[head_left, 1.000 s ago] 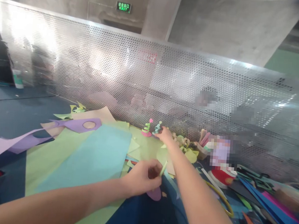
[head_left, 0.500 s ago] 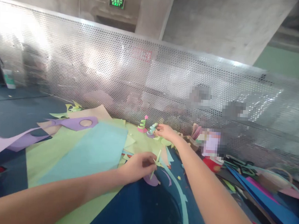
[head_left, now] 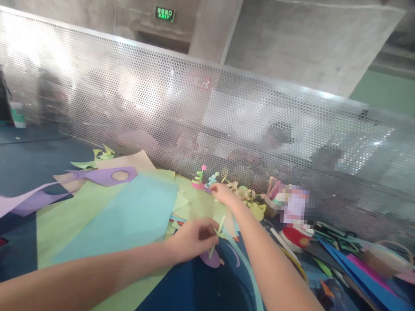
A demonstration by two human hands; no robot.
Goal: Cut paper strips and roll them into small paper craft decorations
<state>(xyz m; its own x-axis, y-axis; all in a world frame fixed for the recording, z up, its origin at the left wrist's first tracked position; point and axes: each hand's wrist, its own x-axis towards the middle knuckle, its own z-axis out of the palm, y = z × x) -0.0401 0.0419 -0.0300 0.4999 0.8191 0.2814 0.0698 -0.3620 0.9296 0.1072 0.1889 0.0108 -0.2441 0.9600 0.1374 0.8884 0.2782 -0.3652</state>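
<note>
My left hand [head_left: 199,240] pinches a thin pale green stick [head_left: 220,230]. The stick stands roughly upright on a purple paper disc [head_left: 211,258], whose left part my fingers partly cover. Further back, my right hand [head_left: 221,194] has its fingertips closed at the purple base of a small light-blue paper spiral tree [head_left: 212,178]; the exact grip is partly hidden. Left of it stands a green paper spiral tree [head_left: 198,177] with a pink base and a pink top. A curved purple paper strip [head_left: 234,256] lies beside the disc.
Light-blue [head_left: 143,208] and green sheets [head_left: 61,216] cover the left of the dark blue table. Behind runs a perforated metal panel [head_left: 126,97]. To the right are yellow paper scraps [head_left: 255,210], a red-and-white cup [head_left: 297,235] and blue sheets [head_left: 365,280]. A long light-blue strip [head_left: 255,282] curves under my right arm.
My right hand has shifted from the spiral tree's upper side down to its base. My left hand keeps hold of the stick on the disc. The view has tilted slightly.
</note>
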